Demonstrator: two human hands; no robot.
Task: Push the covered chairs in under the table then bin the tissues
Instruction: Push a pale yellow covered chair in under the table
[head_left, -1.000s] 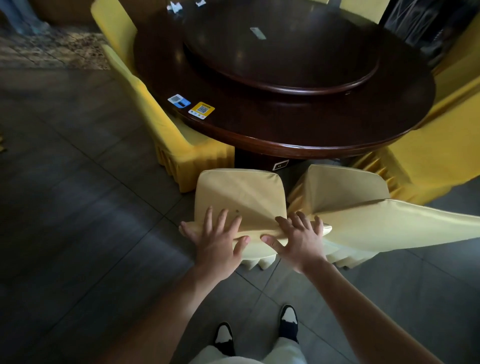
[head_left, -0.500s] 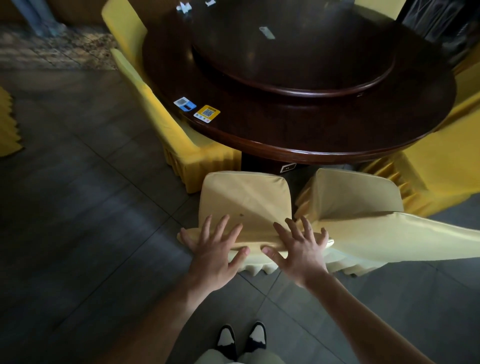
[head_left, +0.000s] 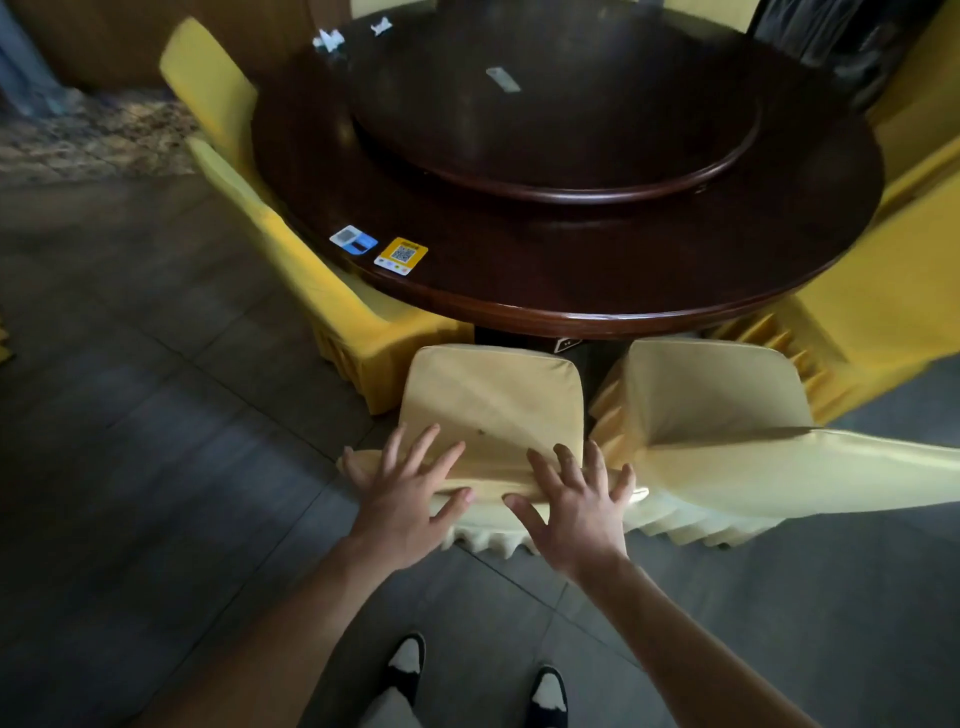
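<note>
Left hand (head_left: 402, 499) and right hand (head_left: 576, 512) lie flat, fingers spread, on the backrest top of the covered chair (head_left: 491, 410). The chair seat sits at the near edge of the round table (head_left: 571, 291); tissues (head_left: 328, 40) lie on its far side

Floor (head_left: 156, 467): large dark grey tiles with thin pale joints, a soft patch of light lying across the left side. Patterned carpet (head_left: 88, 137): brown and mottled, at the far left edge of the tiles. Wooden panelling (head_left: 130, 47): brown, behind the carpet. Dark furniture (head_left: 831, 47): far right corner, blurred, details unclear.
</note>
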